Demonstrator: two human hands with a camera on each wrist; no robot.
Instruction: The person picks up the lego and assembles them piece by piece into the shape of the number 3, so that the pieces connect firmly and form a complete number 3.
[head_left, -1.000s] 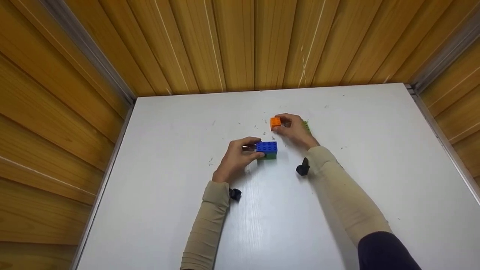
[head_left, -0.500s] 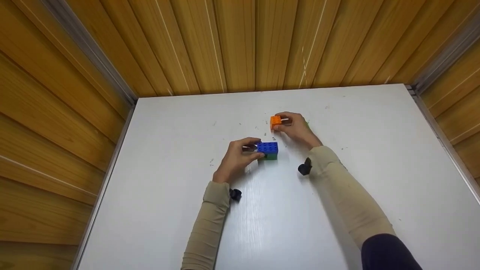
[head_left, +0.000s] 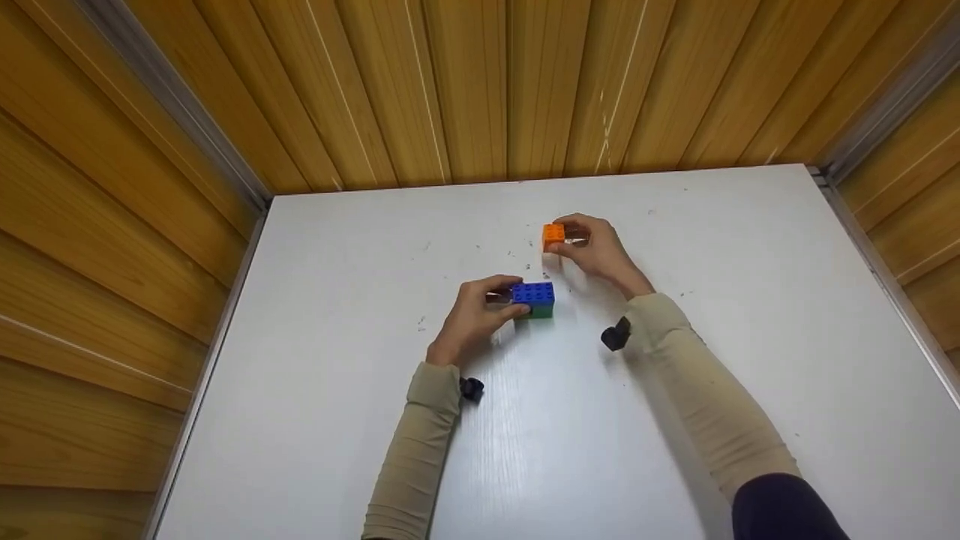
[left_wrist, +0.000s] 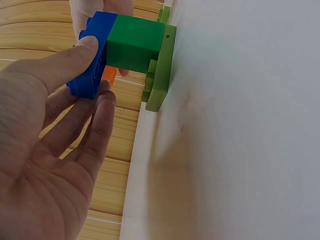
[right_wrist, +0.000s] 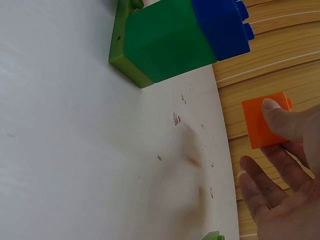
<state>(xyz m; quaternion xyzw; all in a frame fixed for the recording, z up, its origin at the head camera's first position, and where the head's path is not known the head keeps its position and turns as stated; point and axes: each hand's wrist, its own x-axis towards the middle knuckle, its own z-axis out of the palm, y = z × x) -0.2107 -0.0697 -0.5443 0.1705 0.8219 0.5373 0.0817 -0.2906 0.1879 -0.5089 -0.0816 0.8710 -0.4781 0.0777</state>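
Note:
In the head view my left hand (head_left: 471,311) pinches a blue brick (head_left: 533,292) between thumb and fingers. That brick sits on a green brick (left_wrist: 136,42), which stands on a flat light green piece (left_wrist: 161,75) on the table. Farther back, my right hand (head_left: 596,247) pinches an orange brick (head_left: 553,236), thumb on its near side. The orange brick is held above the tabletop, apart from the stack, as the right wrist view shows. The blue brick's studs face up and are bare.
A corner of another light green piece (right_wrist: 214,235) shows at the bottom of the right wrist view. Small dark marks dot the white table (head_left: 360,262). Wood-patterned walls (head_left: 472,90) stand behind it and at both sides.
My right hand has risen and shifted slightly away with the orange brick. The light green piece beside that hand is now hidden in the head view. My left hand and the stack have stayed put.

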